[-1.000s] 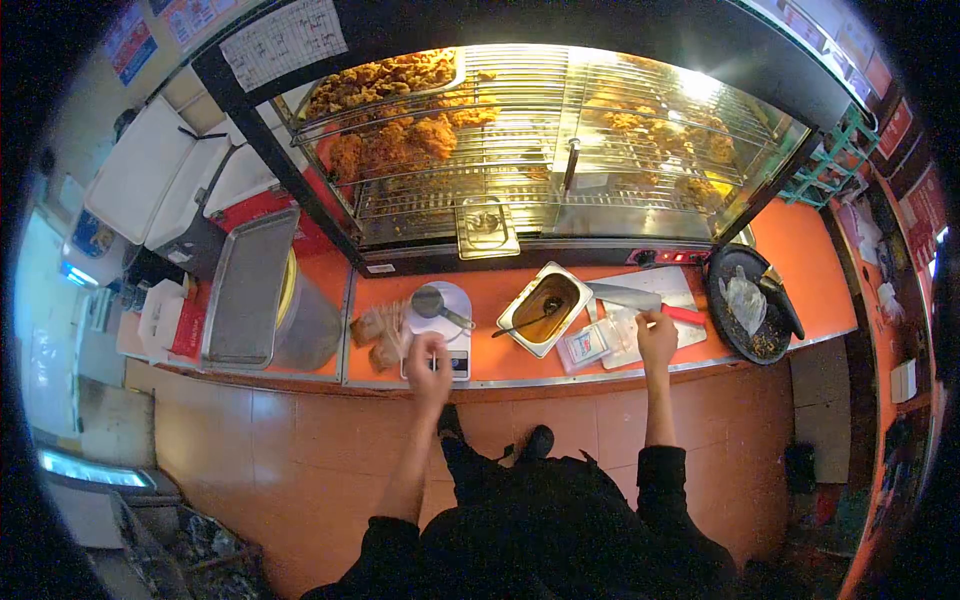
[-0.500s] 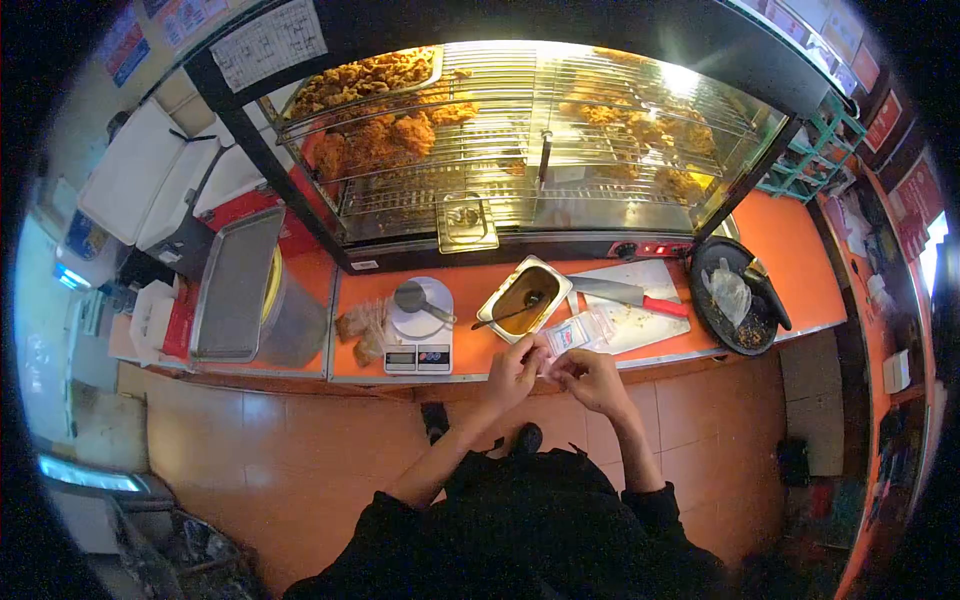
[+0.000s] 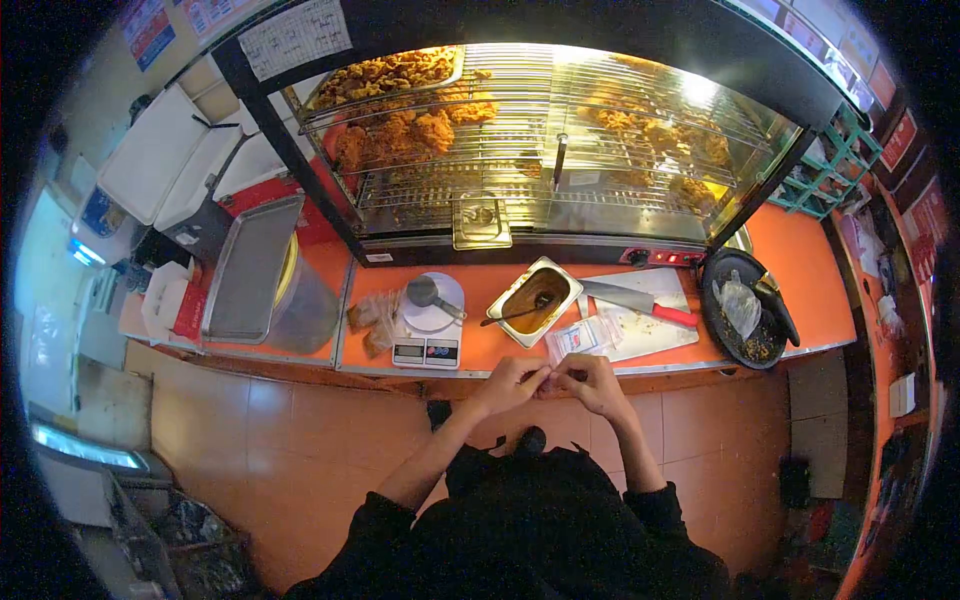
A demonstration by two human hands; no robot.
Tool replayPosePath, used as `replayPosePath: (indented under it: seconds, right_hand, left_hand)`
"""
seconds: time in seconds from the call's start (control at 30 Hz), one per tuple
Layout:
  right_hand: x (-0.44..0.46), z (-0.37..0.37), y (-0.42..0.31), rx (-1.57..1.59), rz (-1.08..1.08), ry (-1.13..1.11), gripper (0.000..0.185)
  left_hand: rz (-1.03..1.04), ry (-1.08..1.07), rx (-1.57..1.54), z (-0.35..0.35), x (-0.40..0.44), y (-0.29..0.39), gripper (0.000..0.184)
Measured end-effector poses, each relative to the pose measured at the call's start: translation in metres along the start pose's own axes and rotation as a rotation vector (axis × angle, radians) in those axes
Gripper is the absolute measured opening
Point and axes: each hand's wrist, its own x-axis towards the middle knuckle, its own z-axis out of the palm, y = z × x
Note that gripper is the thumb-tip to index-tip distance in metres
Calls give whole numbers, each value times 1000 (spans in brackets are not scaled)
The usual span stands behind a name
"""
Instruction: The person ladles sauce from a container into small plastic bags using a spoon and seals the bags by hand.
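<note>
My left hand (image 3: 515,383) and my right hand (image 3: 592,384) meet just in front of the counter edge, fingers pinched together. Between the fingertips is something small and pale that I cannot make out. Right behind them lies a clear plastic packet (image 3: 583,337) with blue and red print, partly on a white cutting board (image 3: 640,335). A metal tub (image 3: 504,312) of brown sauce, a dark-handled utensil resting in it, stands beyond my hands. On the board rests a knife (image 3: 620,296) with a red handle.
A digital scale (image 3: 427,352) carrying a dark scoop (image 3: 424,291) stands to the left, beside bagged brown items (image 3: 375,325). A black pan (image 3: 772,335) holding a plastic bag (image 3: 738,305) sits at right. Behind is a heated display case (image 3: 560,232) with fried chicken (image 3: 420,135).
The view has shifted slightly, so the counter items sit a little further right. My hands have drawn closer together at the fingertips, slightly further from the packet.
</note>
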Motion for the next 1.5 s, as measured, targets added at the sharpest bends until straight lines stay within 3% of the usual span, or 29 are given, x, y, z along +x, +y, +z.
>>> replayPosePath:
  seconds: [0.07,0.1,0.17,0.27,0.3,0.37,0.4,0.47,0.6,0.67,0.7,0.77,0.9,0.97,1.07,1.13,1.2,1.3,1.5]
  right_hand:
    - [-2,5,-3,-277,-117,162,16]
    - [-3,5,0,-276,-114,165,16]
    - [0,4,7,-476,-162,404,21]
    - [0,8,7,-458,-149,392,23]
    - [0,8,3,-456,-147,399,23]
    - [-1,5,-9,-496,-109,453,13]
    - [0,4,-9,-493,-107,454,13]
    - [1,4,-9,-259,-181,334,8]
    - [5,3,-3,-239,-259,360,10]
    - [5,4,-11,-232,-189,359,7]
    - [7,7,-10,-232,-190,359,7]
    - [11,17,-7,-322,-223,345,7]
    - [17,52,0,-390,-279,289,6]
    - [26,58,2,-370,-269,276,7]
    - [47,67,-1,-322,-244,284,12]
    - [71,70,-5,-299,-231,300,15]
    - [95,71,-7,-721,-565,505,21]
    - [123,82,24,-730,-536,372,22]
    - [133,49,39,-790,-530,426,18]
  left_hand:
    - [-36,26,358,6,-2,2,21]
    - [-36,22,357,8,-3,6,21]
    - [-148,126,390,8,-1,12,23]
    - [-284,75,651,9,-1,-1,21]
    - [-280,69,654,10,-1,1,21]
    - [-31,366,640,10,-3,5,37]
    - [-32,363,642,8,-3,9,37]
    - [-34,60,273,4,-4,16,62]
    - [19,-48,235,1,-13,7,72]
    - [10,155,368,-2,-21,-1,81]
    - [10,156,369,-3,-24,2,81]
    - [119,320,975,-6,-29,9,84]
    - [151,390,848,4,-34,16,74]
    - [-183,423,465,3,-44,0,61]
    - [-148,551,324,-5,-51,-10,48]
    - [-138,574,325,-10,-55,-12,49]
    - [-125,593,324,-13,-58,-16,50]
    - [-140,597,324,-15,-63,-28,53]
    - [-148,633,335,-14,-75,-44,54]
